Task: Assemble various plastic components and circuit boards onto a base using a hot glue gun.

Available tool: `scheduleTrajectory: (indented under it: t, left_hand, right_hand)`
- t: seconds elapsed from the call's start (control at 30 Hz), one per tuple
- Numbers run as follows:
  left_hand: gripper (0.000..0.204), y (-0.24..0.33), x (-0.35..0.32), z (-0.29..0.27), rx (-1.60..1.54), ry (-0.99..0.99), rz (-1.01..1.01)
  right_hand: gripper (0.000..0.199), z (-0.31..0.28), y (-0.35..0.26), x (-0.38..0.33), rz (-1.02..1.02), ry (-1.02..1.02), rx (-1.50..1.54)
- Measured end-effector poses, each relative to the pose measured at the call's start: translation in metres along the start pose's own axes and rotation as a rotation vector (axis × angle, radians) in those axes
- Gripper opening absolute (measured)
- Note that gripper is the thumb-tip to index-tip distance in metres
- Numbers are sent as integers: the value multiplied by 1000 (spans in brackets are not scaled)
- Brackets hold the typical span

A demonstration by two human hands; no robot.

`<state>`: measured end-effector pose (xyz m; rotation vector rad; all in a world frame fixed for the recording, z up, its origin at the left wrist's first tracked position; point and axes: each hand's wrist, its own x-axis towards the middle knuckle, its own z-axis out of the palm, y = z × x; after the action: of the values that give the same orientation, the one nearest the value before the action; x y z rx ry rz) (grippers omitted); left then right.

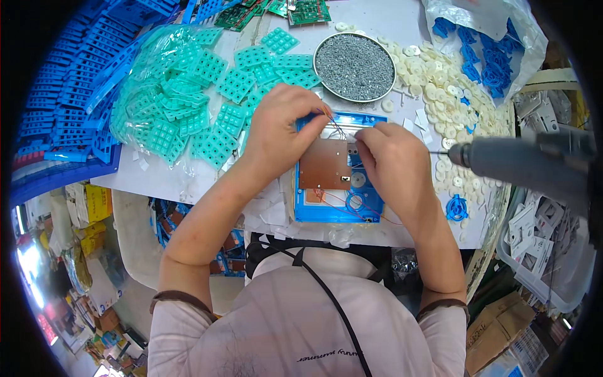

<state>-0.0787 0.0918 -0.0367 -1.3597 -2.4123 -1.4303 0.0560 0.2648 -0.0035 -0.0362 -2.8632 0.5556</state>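
Observation:
A blue plastic casing lies on the table in front of me, with a brown circuit board resting over its left part. Thin dark wires rise from the board's far edge. My left hand is closed, pinching these wires between thumb and forefinger. My right hand bends over the casing's right side, fingers drawn together beside the board's far right corner; whatever they grip there is hidden. Thin red wires run loose across the casing's near part and past its right edge.
Beyond the casing stands a round bowl of screws. Green rubber keypads lie left, near stacked blue casings. White plastic discs spread to the right, where a power screwdriver points toward my right hand. A bag of blue parts lies far right.

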Motion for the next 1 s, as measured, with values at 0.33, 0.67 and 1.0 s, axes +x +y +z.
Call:
scheduleTrajectory:
  t: [0.33, 0.67, 1.0]
  left_hand:
    - [8, 13, 48, -4, -59, -618, 166]
    - [7, 26, 45, 1, 254, -711, 251]
    - [8, 24, 38, 8, 298, -567, 351]
  right_hand:
    - [5, -12, -6, -15, -39, -198, 14]
    - [10, -16, -6, -19, 44, -83, -41]
    - [9, -14, -3, -17, -25, -175, 154]
